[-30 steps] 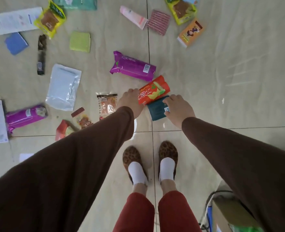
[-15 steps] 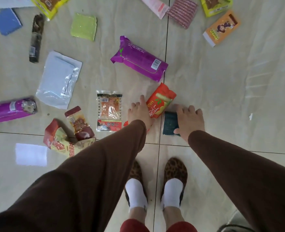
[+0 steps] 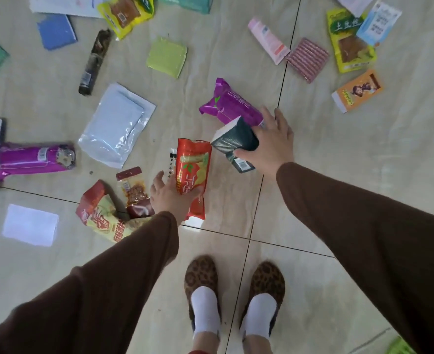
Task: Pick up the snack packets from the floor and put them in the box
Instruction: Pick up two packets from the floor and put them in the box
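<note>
Red and orange, the snack packet [image 3: 192,172] is being held in the left hand [image 3: 171,199], whose grip is closing round its lower part while the packet is standing up clear of the floor [image 3: 338,154]. The right hand [image 3: 270,146] is holding a dark teal packet [image 3: 236,141], thumb under and fingers stretching over its far end; both packets are lifted, close to each other, just in front of the slippers [image 3: 233,290].

To do this step well, I would judge that both holds need tightening before turning toward the box, which is not showing here; the right grip looks loose and the glossy wrapper may be slipping.

Half a second ago both hands were pressing down on these packets as they lay flat on the floor; now both are raised and tilting. The purple packet [image 3: 230,103] is lying where it was, as is the clear pouch [image 3: 116,123], and many other packets are remaining scattered around.
</note>
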Available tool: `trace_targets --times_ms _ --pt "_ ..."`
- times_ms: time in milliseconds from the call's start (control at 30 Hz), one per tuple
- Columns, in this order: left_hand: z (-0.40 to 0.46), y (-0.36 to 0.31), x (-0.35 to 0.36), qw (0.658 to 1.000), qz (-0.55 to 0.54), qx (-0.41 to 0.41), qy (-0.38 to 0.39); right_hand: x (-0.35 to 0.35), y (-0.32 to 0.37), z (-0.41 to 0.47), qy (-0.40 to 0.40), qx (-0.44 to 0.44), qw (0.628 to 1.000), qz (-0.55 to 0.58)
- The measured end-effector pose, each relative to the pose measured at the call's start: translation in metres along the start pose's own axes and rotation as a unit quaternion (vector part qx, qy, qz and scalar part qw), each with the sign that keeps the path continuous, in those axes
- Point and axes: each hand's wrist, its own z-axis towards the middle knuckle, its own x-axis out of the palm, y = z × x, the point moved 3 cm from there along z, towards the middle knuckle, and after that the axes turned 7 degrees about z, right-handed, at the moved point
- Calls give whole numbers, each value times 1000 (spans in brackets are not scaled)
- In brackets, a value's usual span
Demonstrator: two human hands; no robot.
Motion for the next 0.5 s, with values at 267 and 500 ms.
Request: trace_targets --times_ms 267,500 --pt "30 11 21 996 -28 -35 71 23 2 45 88 55 991 -84" --pt "5 20 17 972 -219 -41 78 40 5 9 62 110 990 60"
